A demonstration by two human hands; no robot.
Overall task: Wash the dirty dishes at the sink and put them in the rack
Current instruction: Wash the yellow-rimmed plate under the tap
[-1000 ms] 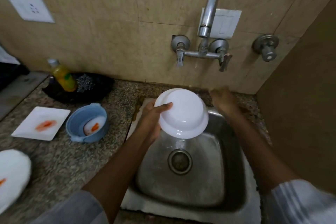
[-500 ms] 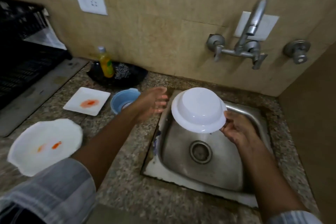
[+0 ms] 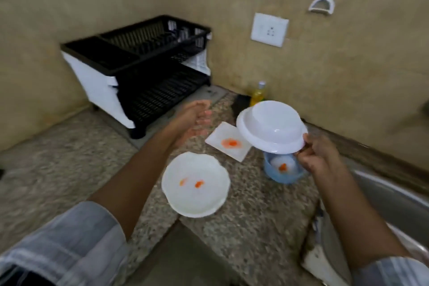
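no readable writing; white bowl [image 3: 271, 126] in right hand [image 3: 316, 155]

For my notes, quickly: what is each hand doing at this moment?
Left hand: open, holding nothing, above the counter.
Right hand: holds the white bowl by its rim, upside down.

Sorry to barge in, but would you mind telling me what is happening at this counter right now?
A person is doing the dishes. Their right hand holds a white bowl upside down by its rim, above the counter and not yet in the black dish rack. The left hand is open and empty, held out towards the rack. A round plate, a square plate and a blue bowl with orange smears wait on the counter.
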